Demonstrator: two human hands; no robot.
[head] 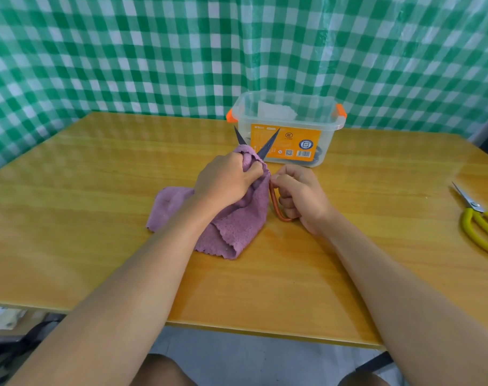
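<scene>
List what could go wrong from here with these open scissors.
The blades stand open, bare tips past the purple cloth that the left hand grips beside them: a slip could cut its fingers. If the right hand squeezes the orange handle, the blades may shut on cloth or fingers.

The left forearm [131, 274] and the right forearm [390, 274] reached from the near side toward the middle, drawing closer together. The left hand [226, 178] lay knuckles up, its fingers and thumb curled and bunching the purple cloth [237, 227]. Just right of it, the right hand [302, 196] was curled through the orange scissors handle [276, 207], thumb on top.
</scene>
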